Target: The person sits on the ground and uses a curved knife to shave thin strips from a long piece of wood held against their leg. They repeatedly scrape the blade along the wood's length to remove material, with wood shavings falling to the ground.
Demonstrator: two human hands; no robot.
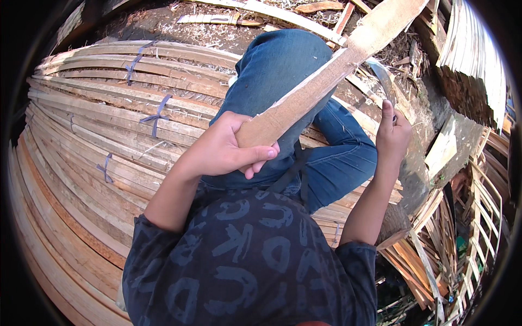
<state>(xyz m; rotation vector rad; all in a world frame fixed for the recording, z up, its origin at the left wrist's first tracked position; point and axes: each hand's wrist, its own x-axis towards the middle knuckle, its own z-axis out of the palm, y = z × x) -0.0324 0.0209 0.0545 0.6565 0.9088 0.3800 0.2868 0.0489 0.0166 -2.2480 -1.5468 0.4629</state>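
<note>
My left hand [220, 145] is closed around the near end of a rough wooden slat [304, 96]. Thumb on top, it grips the slat over my lap. The slat slants up and to the right across my jeans [283, 65] and widens toward its far end. Out to the right, my right hand [393, 135] is closed on a knife, with the thumb pointing up along it. The handle is hidden in my fist. The knife's grey, slightly curved blade [382, 76] points away from me, just right of the slat and apart from it.
Bundles of long wooden strips [109, 117], tied with blue cord [156, 115], spread under me and to the left. A wooden sheath-like piece [209, 19] lies on the ground ahead. At right stand corrugated sheeting [473, 60], a log [392, 224] and a heap of split wood [416, 266].
</note>
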